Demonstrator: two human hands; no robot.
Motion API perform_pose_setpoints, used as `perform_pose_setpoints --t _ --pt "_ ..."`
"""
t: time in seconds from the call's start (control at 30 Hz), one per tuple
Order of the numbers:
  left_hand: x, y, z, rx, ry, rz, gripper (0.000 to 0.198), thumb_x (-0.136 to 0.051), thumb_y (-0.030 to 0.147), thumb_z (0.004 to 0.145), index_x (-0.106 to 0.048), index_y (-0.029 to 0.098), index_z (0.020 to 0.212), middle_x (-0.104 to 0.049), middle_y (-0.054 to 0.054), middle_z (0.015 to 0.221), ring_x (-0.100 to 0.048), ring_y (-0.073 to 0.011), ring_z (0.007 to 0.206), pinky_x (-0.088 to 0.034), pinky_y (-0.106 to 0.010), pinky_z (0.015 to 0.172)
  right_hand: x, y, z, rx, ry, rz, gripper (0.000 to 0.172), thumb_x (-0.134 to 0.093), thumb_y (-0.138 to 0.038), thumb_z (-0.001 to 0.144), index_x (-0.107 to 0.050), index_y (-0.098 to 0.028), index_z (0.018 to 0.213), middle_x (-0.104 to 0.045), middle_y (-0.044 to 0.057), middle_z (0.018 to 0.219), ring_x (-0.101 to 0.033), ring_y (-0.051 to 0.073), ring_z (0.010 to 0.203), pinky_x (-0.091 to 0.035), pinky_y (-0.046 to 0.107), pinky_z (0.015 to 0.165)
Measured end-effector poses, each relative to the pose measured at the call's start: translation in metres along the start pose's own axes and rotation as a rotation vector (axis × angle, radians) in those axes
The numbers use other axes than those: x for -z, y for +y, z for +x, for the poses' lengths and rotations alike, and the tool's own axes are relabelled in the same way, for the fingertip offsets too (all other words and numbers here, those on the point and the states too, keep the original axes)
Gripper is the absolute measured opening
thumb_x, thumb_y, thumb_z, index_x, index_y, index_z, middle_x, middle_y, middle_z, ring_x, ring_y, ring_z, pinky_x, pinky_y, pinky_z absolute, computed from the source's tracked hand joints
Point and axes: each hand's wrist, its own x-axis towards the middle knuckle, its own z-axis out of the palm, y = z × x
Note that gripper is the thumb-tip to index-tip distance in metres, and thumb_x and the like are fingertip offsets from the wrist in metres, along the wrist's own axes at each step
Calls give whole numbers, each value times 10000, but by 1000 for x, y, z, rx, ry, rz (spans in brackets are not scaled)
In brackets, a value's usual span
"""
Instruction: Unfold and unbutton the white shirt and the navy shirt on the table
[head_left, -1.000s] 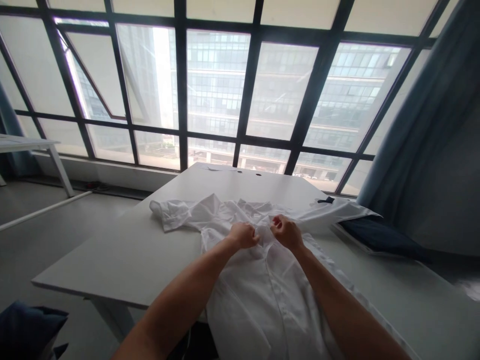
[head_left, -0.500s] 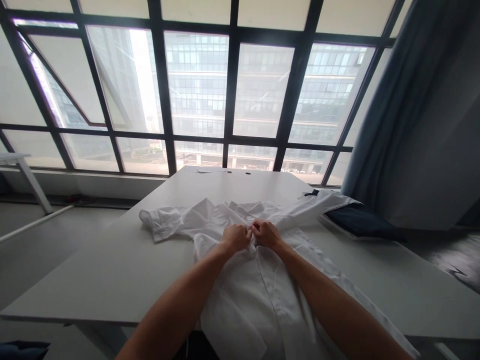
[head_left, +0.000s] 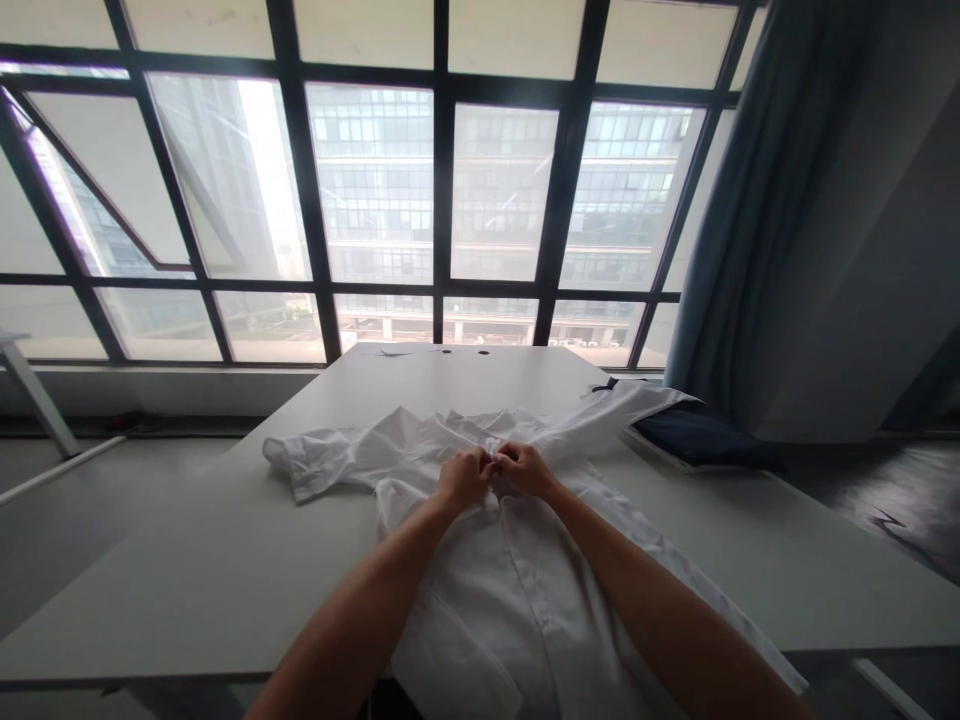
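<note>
A white button-up shirt [head_left: 480, 590] lies spread front-up on a grey table [head_left: 187, 570], collar toward the window, sleeves out to both sides. My left hand [head_left: 463, 478] and my right hand [head_left: 526, 468] are side by side at the top of the shirt's front placket, just below the collar. Both are closed, fingers pinching the fabric edges together where they meet. What sits between the fingertips is too small to make out. My forearms reach in from the bottom edge.
A dark blue folded cloth [head_left: 705, 437] lies on the table's right side, partly under the shirt's right sleeve. Two small dark holes [head_left: 465, 352] mark the table's far end. Large windows stand behind, a blue curtain [head_left: 750, 220] hangs at right.
My hands have drawn closer together at the collar end of the placket, from slightly apart to touching. The view has shifted a little to the right.
</note>
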Motion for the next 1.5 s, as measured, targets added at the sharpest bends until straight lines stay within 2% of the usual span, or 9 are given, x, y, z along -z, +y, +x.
perform_pose_setpoints --t 0.2,0.37,0.87,1.07,1.3,1.5 --pt "-1 -1 2 -10 -21 43 247 -490 363 964 -685 237 1049 -738 -48 1020 -678 -215 980 -463 -253 790 -2 4 1 -10 -8 -21 187 -541 -292 769 -658 -163 701 -657 14 648 -574 149 625 -423 228 596" --pt "-1 -2 2 -47 14 87 217 -491 336 951 -679 236 993 -741 -46 974 -690 -220 938 -454 -253 741 -2 6 4 -9 6 -74 166 -557 -273 755 -659 -163 683 -641 6 645 -551 143 635 -401 225 604" --pt "-10 -10 6 -124 4 81 236 -476 361 971 -670 226 966 -735 -42 980 -685 -214 921 -443 -244 721 -3 21 9 -5 -138 -15 186 -528 -242 741 -696 -164 723 -658 11 680 -561 146 654 -415 241 639" --pt "-6 -9 4 -128 -1 74 260 -488 392 964 -683 221 953 -737 -47 960 -684 -212 907 -434 -250 715 -4 21 7 10 -105 -9 165 -535 -261 736 -664 -160 718 -646 11 682 -546 145 654 -401 241 635" --pt "-6 -11 5 -172 -1 66 222 -530 344 926 -711 217 930 -742 -57 934 -683 -220 888 -428 -256 711 -4 19 7 21 -47 -4 229 -522 -336 769 -616 -161 656 -579 -4 604 -487 132 598 -344 243 576" --pt "-6 -7 4 -109 -10 52 241 -522 361 929 -722 228 954 -740 -56 941 -678 -222 913 -434 -258 729 -2 20 7 15 -64 41 242 -499 -357 766 -576 -168 637 -526 -17 576 -442 130 598 -335 249 571"
